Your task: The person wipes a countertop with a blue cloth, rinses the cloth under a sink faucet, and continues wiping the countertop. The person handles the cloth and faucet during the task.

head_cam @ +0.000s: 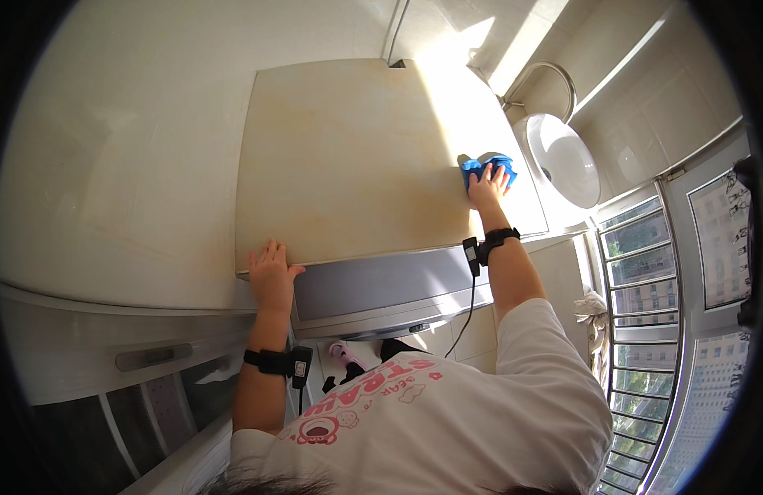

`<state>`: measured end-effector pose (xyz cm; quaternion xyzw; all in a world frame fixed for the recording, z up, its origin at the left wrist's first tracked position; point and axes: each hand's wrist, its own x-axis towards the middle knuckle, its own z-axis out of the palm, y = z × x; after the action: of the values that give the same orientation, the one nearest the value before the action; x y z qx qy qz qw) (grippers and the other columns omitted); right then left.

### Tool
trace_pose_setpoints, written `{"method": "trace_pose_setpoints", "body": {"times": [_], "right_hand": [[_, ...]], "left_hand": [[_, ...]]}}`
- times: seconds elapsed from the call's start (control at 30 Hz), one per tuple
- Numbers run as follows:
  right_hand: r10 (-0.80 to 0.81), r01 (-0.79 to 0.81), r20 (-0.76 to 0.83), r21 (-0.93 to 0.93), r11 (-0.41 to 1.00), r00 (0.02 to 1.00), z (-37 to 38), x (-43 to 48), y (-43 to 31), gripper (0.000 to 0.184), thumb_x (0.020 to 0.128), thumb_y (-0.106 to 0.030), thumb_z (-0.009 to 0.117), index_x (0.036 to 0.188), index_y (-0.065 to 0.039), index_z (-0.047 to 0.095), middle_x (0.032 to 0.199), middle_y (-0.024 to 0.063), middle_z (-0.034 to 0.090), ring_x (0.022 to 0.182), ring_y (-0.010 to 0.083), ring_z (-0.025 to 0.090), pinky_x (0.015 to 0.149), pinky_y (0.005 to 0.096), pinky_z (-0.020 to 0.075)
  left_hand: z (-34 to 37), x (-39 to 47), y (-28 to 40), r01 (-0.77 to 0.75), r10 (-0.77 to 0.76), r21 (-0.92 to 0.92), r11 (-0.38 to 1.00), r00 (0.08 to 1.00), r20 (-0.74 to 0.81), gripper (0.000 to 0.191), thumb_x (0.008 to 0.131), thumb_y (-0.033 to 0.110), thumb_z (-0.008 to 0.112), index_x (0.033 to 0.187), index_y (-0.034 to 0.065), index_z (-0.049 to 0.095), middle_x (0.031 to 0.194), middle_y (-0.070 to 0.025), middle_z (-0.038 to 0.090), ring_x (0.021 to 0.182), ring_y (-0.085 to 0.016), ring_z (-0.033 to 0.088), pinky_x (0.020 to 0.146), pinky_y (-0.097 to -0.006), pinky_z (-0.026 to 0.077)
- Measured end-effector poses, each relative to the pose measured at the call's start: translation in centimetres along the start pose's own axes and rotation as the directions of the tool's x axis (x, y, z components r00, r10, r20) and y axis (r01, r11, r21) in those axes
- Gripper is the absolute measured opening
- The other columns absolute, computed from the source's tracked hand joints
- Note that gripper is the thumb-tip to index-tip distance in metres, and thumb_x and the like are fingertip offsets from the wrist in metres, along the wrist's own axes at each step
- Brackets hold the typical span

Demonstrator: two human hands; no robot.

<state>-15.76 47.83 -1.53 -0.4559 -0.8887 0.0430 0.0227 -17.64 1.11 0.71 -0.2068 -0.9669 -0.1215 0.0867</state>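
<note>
A flat beige surface (344, 161) on top of a grey-fronted appliance (381, 284) lies in front of me. My right hand (489, 185) presses a crumpled blue cloth (474, 167) onto its sunlit right part, fingers spread over the cloth. At the front left corner my left hand (272, 269) rests on the edge, fingers apart and holding nothing. Each of my forearms bears a black strap with a small cabled device. Faint yellowish stains mark the beige surface.
A white round basin (561, 161) with a curved metal faucet (570, 80) stands beyond the right edge. A barred window (644, 309) and a hanging cloth (592, 309) are farther right. Tiled walls border the surface at the left and back.
</note>
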Motion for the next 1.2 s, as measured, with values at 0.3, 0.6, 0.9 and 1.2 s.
{"method": "trace_pose_setpoints", "body": {"times": [0.3, 0.6, 0.9, 1.2], "right_hand": [[-0.939, 0.93, -0.186, 0.285, 0.231, 0.29, 3.2, -25.9, -23.6, 0.047, 0.087, -0.035, 0.051, 0.131, -0.017, 0.048, 0.144, 0.0082, 0.032, 0.135, 0.0273, 0.026, 0.109, 0.0557, 0.0139], [-0.112, 0.122, -0.227, 0.03, 0.992, 0.967, -1.0, -7.5, 6.8, 0.051, 0.09, -0.037, 0.043, 0.136, -0.017, 0.041, 0.145, 0.0125, 0.029, 0.136, 0.0302, 0.024, 0.106, 0.0616, 0.0134], [-0.798, 0.845, -0.299, 0.3, 0.443, 0.524, 1.8, -29.6, -18.7, 0.046, 0.085, -0.028, 0.056, 0.127, -0.01, 0.049, 0.139, 0.0142, 0.036, 0.13, 0.0341, 0.032, 0.107, 0.0511, 0.0225], [-0.12, 0.096, -0.212, -0.121, 0.988, 0.97, -1.0, -11.3, 6.6, 0.053, 0.09, -0.038, 0.041, 0.139, -0.017, 0.038, 0.147, 0.021, 0.022, 0.137, 0.0349, 0.02, 0.107, 0.0591, 0.0119]], "left_hand": [[-2.2, -4.8, 0.3, -0.044, -0.065, -0.343, 0.938, 0.952, -0.3, 0.044, 0.078, 0.002, 0.059, 0.122, 0.002, 0.051, 0.114, -0.0169, 0.051, 0.106, -0.034, 0.049, 0.092, -0.0411, 0.04], [-3.8, -10.8, -2.2, -0.062, -0.096, -0.509, 0.858, 0.956, -0.278, 0.041, 0.082, -0.006, 0.048, 0.122, 0.0024, 0.05, 0.118, -0.0157, 0.048, 0.109, -0.031, 0.048, 0.091, -0.0383, 0.04], [-5.7, -9.3, -0.3, -0.135, -0.028, -0.422, 0.896, 0.933, -0.359, 0.044, 0.08, -0.007, 0.047, 0.123, 0.0032, 0.05, 0.117, -0.017, 0.05, 0.109, -0.033, 0.049, 0.09, -0.04, 0.041], [-5.1, -10.6, -2.8, -0.075, -0.121, -0.528, 0.846, 0.937, -0.327, 0.043, 0.081, -0.008, 0.047, 0.122, 0.0034, 0.051, 0.121, -0.0151, 0.049, 0.11, -0.032, 0.049, 0.092, -0.0392, 0.041]]}}
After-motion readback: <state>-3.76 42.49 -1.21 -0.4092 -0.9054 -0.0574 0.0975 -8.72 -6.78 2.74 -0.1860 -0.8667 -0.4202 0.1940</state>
